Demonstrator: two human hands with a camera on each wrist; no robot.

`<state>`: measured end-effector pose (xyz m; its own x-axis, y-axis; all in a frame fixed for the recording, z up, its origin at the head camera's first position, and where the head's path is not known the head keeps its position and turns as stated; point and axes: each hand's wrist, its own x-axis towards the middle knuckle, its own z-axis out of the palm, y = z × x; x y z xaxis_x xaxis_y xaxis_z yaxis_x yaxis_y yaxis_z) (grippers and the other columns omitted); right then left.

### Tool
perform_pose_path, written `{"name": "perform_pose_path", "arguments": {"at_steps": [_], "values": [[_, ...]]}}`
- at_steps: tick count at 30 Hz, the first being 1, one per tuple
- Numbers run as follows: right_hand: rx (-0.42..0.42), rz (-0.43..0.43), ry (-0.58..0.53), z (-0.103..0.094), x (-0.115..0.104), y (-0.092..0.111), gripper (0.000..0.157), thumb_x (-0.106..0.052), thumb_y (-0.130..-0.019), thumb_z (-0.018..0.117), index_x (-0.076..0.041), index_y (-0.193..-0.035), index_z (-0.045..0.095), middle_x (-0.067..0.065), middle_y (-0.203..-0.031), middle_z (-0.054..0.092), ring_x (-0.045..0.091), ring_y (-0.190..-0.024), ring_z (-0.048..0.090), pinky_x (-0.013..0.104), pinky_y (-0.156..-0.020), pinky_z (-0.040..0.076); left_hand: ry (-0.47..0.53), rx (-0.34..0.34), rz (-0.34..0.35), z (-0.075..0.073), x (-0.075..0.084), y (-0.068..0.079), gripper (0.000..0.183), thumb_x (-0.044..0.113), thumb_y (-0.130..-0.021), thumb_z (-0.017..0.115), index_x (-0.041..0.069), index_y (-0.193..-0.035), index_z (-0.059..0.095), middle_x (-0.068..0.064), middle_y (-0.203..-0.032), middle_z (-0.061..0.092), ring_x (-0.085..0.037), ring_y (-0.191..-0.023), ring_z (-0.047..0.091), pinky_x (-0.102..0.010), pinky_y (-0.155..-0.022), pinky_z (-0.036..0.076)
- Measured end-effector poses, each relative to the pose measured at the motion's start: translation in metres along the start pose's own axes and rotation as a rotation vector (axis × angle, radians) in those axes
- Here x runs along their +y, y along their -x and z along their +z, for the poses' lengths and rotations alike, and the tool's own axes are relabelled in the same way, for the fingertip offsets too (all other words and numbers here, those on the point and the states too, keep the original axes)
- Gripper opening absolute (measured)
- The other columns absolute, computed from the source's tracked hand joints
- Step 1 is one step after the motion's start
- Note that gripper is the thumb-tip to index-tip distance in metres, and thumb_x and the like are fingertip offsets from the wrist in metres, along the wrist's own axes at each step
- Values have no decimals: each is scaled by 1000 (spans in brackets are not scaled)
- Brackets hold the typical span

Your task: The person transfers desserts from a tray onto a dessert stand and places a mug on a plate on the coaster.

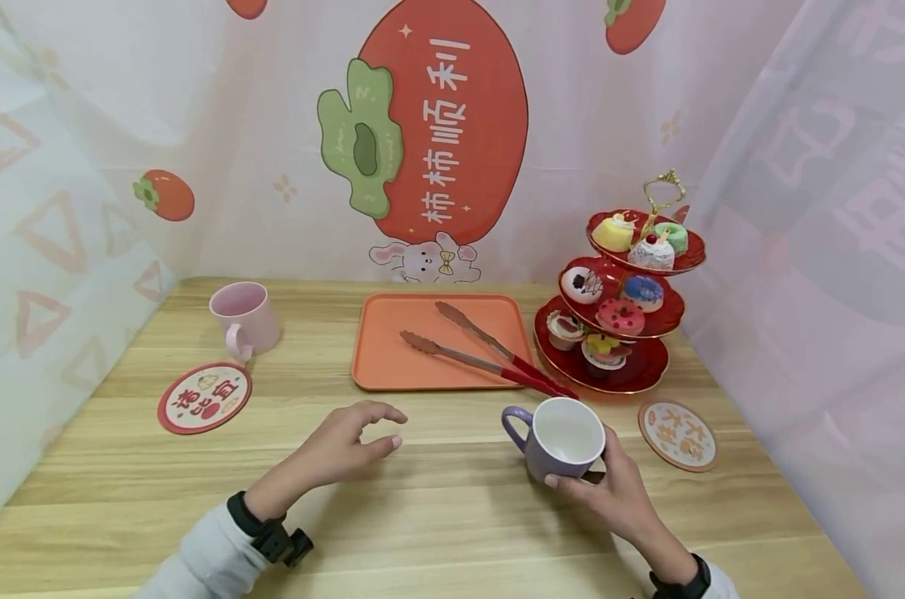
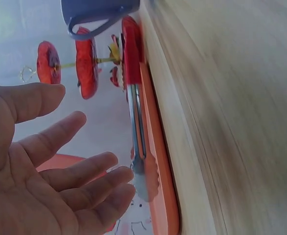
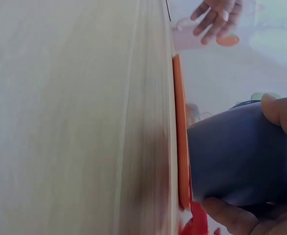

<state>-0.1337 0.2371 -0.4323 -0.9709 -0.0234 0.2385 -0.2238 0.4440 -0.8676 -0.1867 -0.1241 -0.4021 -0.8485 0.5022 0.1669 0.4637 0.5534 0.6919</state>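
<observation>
A purple mug [image 1: 561, 445] with a white inside is held by my right hand [image 1: 617, 491], its fingers and thumb round the right side and front, the handle pointing left. In the right wrist view the mug [image 3: 241, 156] looks raised off the table. My left hand [image 1: 348, 445] hovers left of it with loosely bent fingers and nothing in them; in the left wrist view the palm [image 2: 31, 196] is bare. Beyond both hands, red-handled tongs [image 1: 490, 353] lie across an orange tray [image 1: 378, 374].
A pink mug [image 1: 250, 324] stands at the back left, with a round red-edged coaster [image 1: 205, 398] before it. To the right are a three-tier red stand [image 1: 640, 378] of cakes and donuts and another round coaster [image 1: 679, 434]. A printed cloth [image 1: 258, 108] hangs behind the table.
</observation>
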Motion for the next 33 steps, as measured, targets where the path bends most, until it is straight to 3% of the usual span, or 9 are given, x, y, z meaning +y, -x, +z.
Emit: {"name": "perform_pose_path", "arguments": {"at_steps": [7, 12, 18, 22, 26, 33], "values": [[65, 2, 81, -11, 5, 0, 86, -10, -62, 87, 3, -131, 37, 20, -120, 51, 33, -107, 51, 34, -74, 49, -47, 28, 7, -7, -12, 2, 20, 19, -87, 66, 15, -107, 65, -2, -110, 62, -27, -109, 54, -48, -86, 41], [115, -8, 148, -21, 10, 2, 89, -11, -61, 88, -1, -133, 37, 15, -120, 53, 19, -107, 48, 26, -77, 46, -55, 54, 22, -11, -16, 3, 19, 17, -86, 66, 12, -105, 66, -3, -109, 63, -27, -107, 55, -48, -85, 42], [176, 20, 199, -34, 15, 5, 92, -11, -60, 88, 1, -134, 35, 16, -120, 51, 25, -109, 47, 18, -84, 34, -79, 66, 50, -12, -20, 5, 18, 16, -87, 66, 11, -104, 66, -2, -107, 63, -28, -105, 56, -48, -85, 42], [223, 31, 200, -42, 18, 5, 91, -7, -60, 87, 4, -133, 35, 17, -119, 50, 13, -106, 45, 16, -85, 31, -98, 71, 65, -12, -22, 5, 17, 14, -86, 66, 10, -102, 66, -2, -105, 63, -28, -104, 57, -48, -84, 42], [270, 39, 195, -51, 24, 6, 90, -2, -60, 86, 4, -133, 34, 16, -117, 51, 0, -101, 44, 13, -81, 33, -113, 79, 92, -11, -22, 6, 16, 13, -85, 66, 9, -101, 66, -2, -103, 63, -26, -101, 57, -46, -83, 43], [348, 103, 183, -69, 32, 3, 89, 2, -61, 84, 3, -134, 34, 13, -119, 48, 2, -97, 45, 11, -74, 38, -129, 84, 118, -11, -25, 7, 16, 13, -86, 66, 10, -101, 66, -2, -104, 62, -25, -100, 57, -44, -79, 44]]}}
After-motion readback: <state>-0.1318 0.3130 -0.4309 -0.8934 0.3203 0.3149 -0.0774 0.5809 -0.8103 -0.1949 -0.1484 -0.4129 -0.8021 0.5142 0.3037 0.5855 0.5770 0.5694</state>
